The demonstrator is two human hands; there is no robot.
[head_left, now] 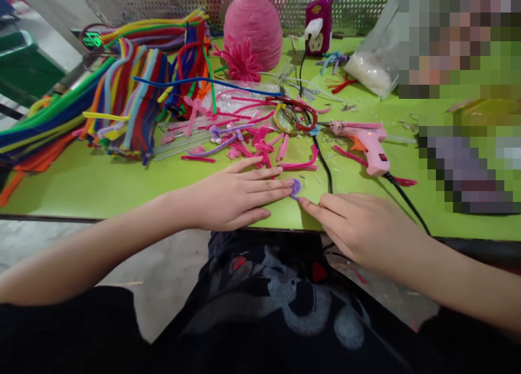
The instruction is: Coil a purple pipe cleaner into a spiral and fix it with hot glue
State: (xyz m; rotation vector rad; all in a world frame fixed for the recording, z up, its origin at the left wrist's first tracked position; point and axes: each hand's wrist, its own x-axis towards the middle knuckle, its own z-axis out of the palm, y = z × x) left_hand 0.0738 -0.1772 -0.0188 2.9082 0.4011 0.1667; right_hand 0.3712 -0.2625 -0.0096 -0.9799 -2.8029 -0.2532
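Observation:
A small flat coil of purple pipe cleaner [296, 188] lies near the table's front edge. My left hand [232, 197] is stretched flat with its fingers a little apart, the fingertips resting on the coil's left side. At the coil's lower right, my right hand [345, 219] has its fingers curled and the index fingertip at the purple tail, gripping it close to the tabletop; the thumb is mostly hidden. Just beyond the hands are pink pipe cleaner pieces [299, 166] and a bent purple one [220, 146]. To the right a pink glue gun [372, 146] lies on its side.
Bundles of coloured pipe cleaners [126, 97] fill the left of the green table [163, 192]. Red-handled scissors [307, 116] lie mid-table. Behind stand a pink wrapped dome [254, 29] and a purple power socket [318, 24]. A black cord [323, 159] runs toward my hands.

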